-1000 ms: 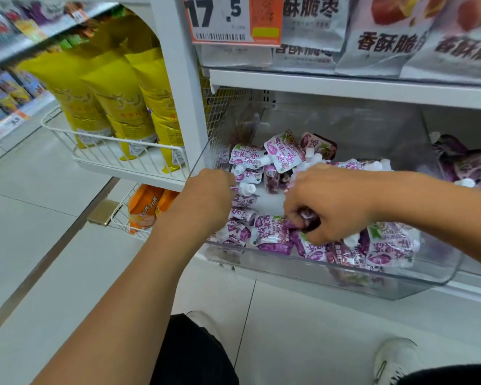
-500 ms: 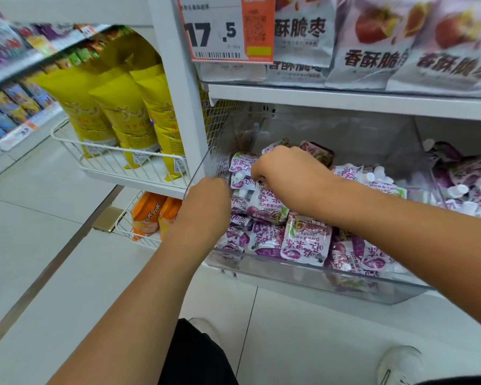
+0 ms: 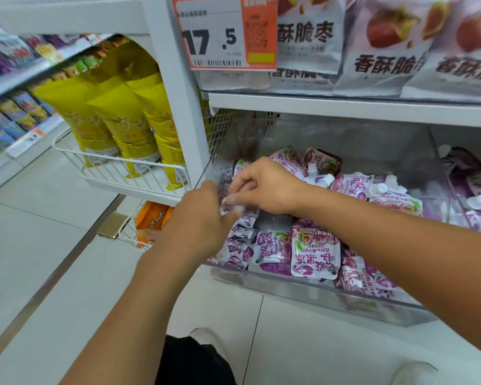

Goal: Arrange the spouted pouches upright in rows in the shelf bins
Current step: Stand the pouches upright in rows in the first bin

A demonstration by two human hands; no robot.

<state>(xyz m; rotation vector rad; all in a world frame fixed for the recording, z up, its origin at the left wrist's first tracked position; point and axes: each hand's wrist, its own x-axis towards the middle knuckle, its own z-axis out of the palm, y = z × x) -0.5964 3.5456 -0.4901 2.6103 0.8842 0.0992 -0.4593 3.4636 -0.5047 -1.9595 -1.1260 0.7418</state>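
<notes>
The spouted pouches [image 3: 314, 255] are small white-and-purple packs with fruit pictures, purple lettering and white screw caps. They fill a clear plastic shelf bin [image 3: 317, 295] on the lowest shelf. Along the front wall several stand roughly upright, faces forward, printed text upside down as seen from here. Behind them the rest lie jumbled, tilted and overlapping, white caps poking out at different angles near the back right. At the left end a few narrow ones are packed edge-on in a stack. A second clear bin [image 3: 456, 190] just to the right holds more purple pouches with white caps, also heaped loosely.
</notes>
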